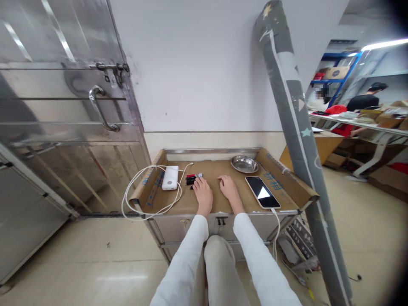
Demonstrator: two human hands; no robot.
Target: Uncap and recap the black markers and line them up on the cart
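My left hand [202, 193] lies flat and open on the cardboard-covered cart top [223, 204], its fingertips just short of a few small black and red parts [192, 178]. My right hand [228, 189] also rests open on the cardboard, a little left of a smartphone [262, 192] that lies face up with its screen lit. Neither hand holds anything. Both arms are in white sleeves.
A white power bank [170, 177] with a looping white cable [140, 199] lies at the left of the cart. A round metal dish [244, 164] sits at the back. A steel door [63, 106] stands left, a grey roll [296, 127] leans right. People work far right.
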